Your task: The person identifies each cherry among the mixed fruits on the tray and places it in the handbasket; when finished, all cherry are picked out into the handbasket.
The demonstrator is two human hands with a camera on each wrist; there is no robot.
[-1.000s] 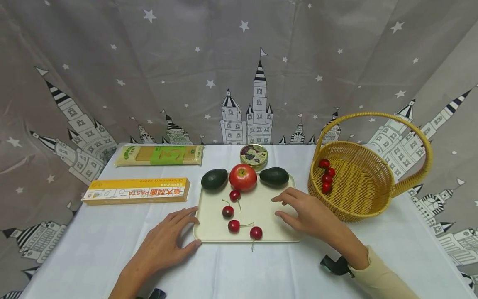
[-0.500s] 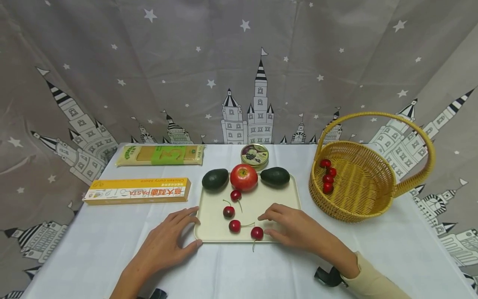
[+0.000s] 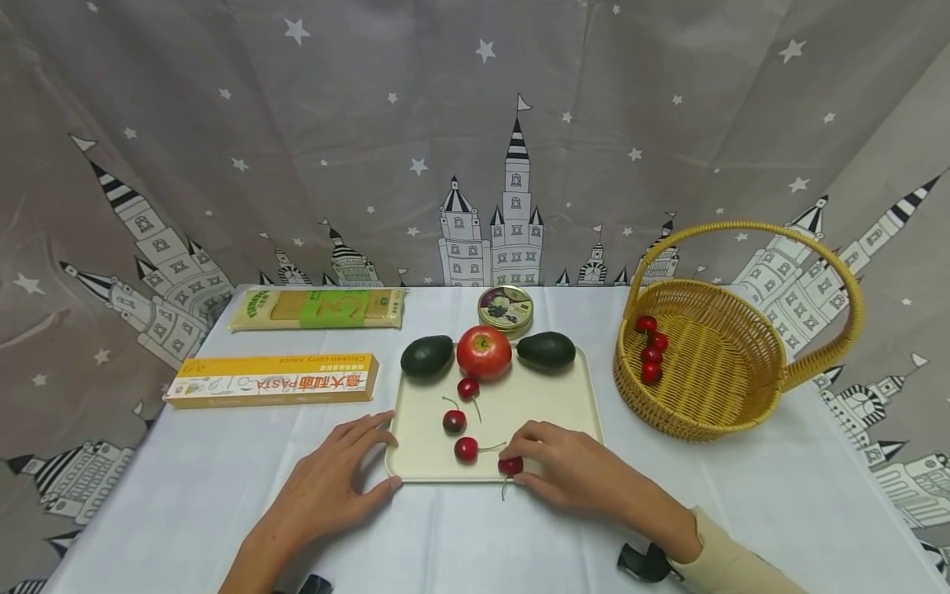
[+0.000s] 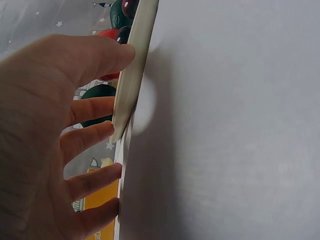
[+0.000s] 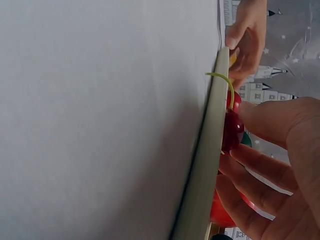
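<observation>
My right hand (image 3: 567, 462) is at the front edge of the cream tray (image 3: 552, 412), thumb and fingertips pinching a dark red cherry (image 3: 510, 467). In the right wrist view this cherry (image 5: 232, 131) sits between thumb and forefinger, its green stem reaching over the rim. My left hand (image 3: 326, 478) rests at the tray's left front corner, fingers spread and thumb touching the rim. More cherries with stems lie on the tray: one cherry (image 3: 466, 450) near the front, another cherry (image 3: 454, 421) behind it, and a third cherry (image 3: 467, 388) near the red apple-like fruit (image 3: 484, 352).
Two avocados, a left one (image 3: 426, 357) and a right one (image 3: 546, 351), flank the red fruit. Behind stands a round tin (image 3: 505, 308). Pasta box (image 3: 270, 380) and noodle packet (image 3: 317, 308) lie left. At right, a wicker basket (image 3: 705, 375) holds several cherries (image 3: 651, 354).
My right hand has moved left and toward the tray's front edge, and its fingers have closed on the front cherry. The left hand stays in place.
</observation>
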